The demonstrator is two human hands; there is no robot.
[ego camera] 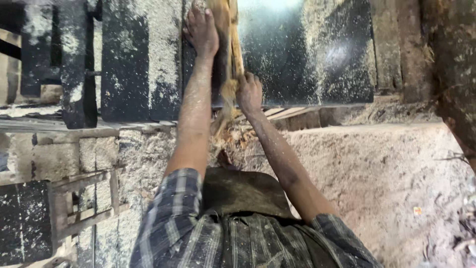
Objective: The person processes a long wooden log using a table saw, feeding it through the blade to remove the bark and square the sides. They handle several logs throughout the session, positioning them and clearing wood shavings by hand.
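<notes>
1. A person leans over a dark, sawdust-strewn machine worktop point(307, 54), both arms stretched forward along a rough strip of wood point(229, 30) that runs away from the body.

2. The left hand point(201, 30) lies flat and spread on the far stretch of the wood, palm down, pressing rather than clasping it; its grip is released.

3. The right hand point(249, 93) is clenched around the near, frayed end of the strip, just at the worktop's front edge.

4. The strip rests lengthwise on the worktop between dusty dark plates, its splintered tail hanging over the edge above a heap of sawdust point(377, 168).

5. Judged from the posture, the wood is being fed or steadied lengthwise. A further push would call for even pressure from both hands, fingers kept off the strip's line of travel.
</notes>
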